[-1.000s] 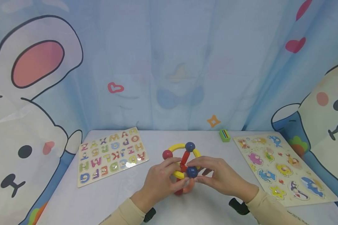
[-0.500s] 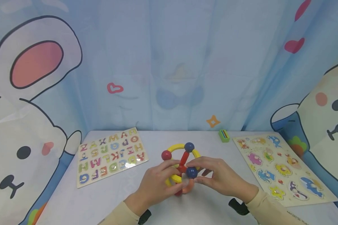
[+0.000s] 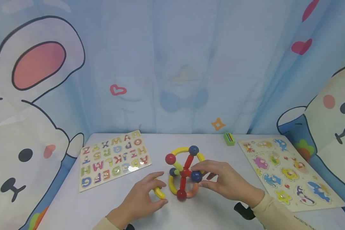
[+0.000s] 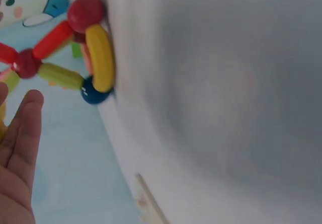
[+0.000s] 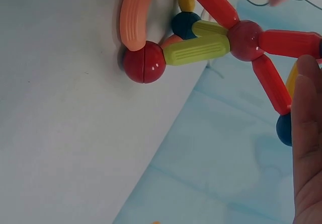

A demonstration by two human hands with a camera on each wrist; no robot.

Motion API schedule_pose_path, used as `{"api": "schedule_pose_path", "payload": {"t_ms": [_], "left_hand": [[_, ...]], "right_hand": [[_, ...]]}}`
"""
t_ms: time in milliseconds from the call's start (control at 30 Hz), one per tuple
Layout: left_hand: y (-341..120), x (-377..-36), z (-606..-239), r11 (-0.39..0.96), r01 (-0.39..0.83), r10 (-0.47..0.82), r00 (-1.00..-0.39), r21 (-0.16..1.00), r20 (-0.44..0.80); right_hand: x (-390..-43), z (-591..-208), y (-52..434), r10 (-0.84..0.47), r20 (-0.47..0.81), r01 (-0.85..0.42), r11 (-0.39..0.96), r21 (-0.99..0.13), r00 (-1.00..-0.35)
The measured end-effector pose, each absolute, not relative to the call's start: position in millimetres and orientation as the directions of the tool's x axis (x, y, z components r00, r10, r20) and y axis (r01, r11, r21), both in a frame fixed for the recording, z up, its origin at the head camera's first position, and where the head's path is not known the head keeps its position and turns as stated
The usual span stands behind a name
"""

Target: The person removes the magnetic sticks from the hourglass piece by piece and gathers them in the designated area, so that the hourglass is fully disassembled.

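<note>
A toy frame of coloured rods and balls [image 3: 185, 172] stands on the white table [image 3: 74, 207]. My right hand [image 3: 203, 179] pinches a dark blue ball [image 3: 196, 176] on its right side. My left hand [image 3: 153, 187] is just left of the frame, apart from it, and pinches a loose yellow curved rod [image 3: 160, 194] on the table. In the left wrist view, my left hand's fingers [image 4: 22, 143] lie below the frame's yellow arc [image 4: 100, 58]. The right wrist view shows a red ball [image 5: 144, 62], a green rod [image 5: 196, 50] and a finger [image 5: 307, 133] at the right.
An alphabet puzzle board [image 3: 115, 158] lies at the left of the table and an animal puzzle board [image 3: 287, 171] at the right. A small green block [image 3: 229, 138] sits at the back. A blue cartoon curtain hangs behind.
My left hand has drawn back to the left and towards me, off the frame, taking a yellow curved rod with it. My right hand has kept its hold on the blue ball.
</note>
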State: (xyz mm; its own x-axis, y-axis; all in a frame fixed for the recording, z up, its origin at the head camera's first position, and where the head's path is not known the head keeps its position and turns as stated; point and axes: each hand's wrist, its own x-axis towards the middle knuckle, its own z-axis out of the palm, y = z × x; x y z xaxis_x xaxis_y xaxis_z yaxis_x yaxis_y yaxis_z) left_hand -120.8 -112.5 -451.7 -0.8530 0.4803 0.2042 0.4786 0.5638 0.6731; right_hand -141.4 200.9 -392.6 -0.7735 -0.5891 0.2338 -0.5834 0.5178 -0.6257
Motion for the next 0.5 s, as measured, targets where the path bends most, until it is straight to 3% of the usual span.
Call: {"api": "schedule_pose_path", "payload": {"t_ms": [233, 500], "left_hand": [[-140, -134, -471, 0.623, 0.299, 0.451, -0.892, 0.723, -0.020], [-160, -143, -489, 0.631, 0.232, 0.461, -0.880, 0.740, -0.117]], "right_hand": [[-142, -393, 201, -0.595, 0.241, -0.590, 0.504, -0.631, -0.766], [-142, -393, 202, -0.593, 0.237, -0.586, 0.509, -0.630, -0.770]]}}
